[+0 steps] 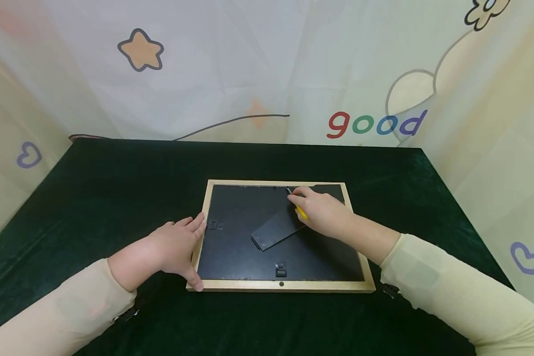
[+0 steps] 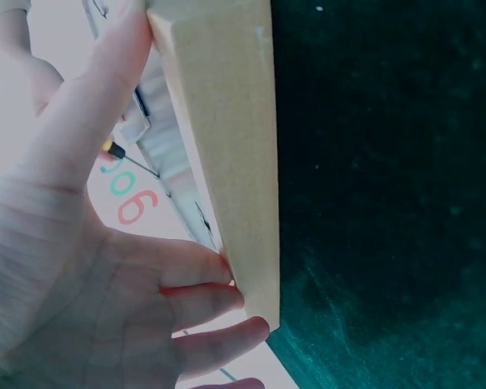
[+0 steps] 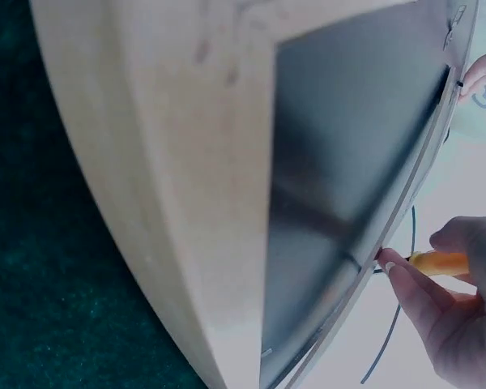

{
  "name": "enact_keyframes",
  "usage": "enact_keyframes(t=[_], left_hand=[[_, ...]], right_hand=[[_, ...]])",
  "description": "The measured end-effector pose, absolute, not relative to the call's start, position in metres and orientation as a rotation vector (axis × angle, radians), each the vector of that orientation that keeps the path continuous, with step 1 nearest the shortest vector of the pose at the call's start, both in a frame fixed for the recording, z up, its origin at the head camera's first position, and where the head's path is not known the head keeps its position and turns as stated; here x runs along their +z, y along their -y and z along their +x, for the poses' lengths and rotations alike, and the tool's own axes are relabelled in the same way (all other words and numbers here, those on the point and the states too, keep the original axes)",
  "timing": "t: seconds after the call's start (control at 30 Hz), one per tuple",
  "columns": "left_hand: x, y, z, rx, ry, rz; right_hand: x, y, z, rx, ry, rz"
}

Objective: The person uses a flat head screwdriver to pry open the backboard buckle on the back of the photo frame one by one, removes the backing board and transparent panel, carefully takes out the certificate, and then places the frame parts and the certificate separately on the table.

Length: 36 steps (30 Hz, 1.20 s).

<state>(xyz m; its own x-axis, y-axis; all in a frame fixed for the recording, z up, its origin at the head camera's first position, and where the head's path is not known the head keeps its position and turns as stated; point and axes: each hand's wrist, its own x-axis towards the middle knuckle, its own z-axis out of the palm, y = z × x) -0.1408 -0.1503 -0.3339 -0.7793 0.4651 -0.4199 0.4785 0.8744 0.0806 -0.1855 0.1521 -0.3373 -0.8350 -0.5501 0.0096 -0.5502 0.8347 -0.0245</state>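
A wooden picture frame [image 1: 240, 285] lies back side up on a table [image 1: 115, 198] covered in dark green cloth, its black backing board [image 1: 236, 207] facing the camera. The left hand [image 1: 175, 247] is spread along the frame's left side, fingers extended against the wood and thumb on the near left corner; it is open rather than wrapped around anything. The right hand [image 1: 322, 212] pinches a yellow-handled tool [image 1: 301, 212], whose thin metal tip points at the board's far edge, beside the far rail; whether the tip touches cannot be told. A black stand leg [image 1: 276, 232] lies slantwise on the board, partly under the right hand. One small metal hanger [image 1: 281, 270] sits near the close rail, another [image 1: 215, 225] near the left one. Behind hangs a pale printed curtain [image 1: 231, 59].
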Motion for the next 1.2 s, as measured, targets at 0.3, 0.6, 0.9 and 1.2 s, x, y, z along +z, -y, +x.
enact_keyframes(t=[0.3,0.6,0.9,1.2], left_hand=[[-0.334,0.149,-0.141,-0.033,-2.595,0.693],[-0.334,0.151,-0.142,-0.034,-2.602,0.711],[-0.336,0.153,-0.141,-0.03,-2.606,0.73],[-0.337,0.152,-0.14,-0.036,-2.624,0.738]], right_hand=[[-0.333,-0.158,-0.185,0.26,3.065,0.799],[-0.324,-0.164,-0.194,0.483,3.139,0.64],[-0.315,-0.164,-0.202,0.515,3.133,0.605],[-0.322,-0.15,-0.191,-0.001,3.071,0.745]])
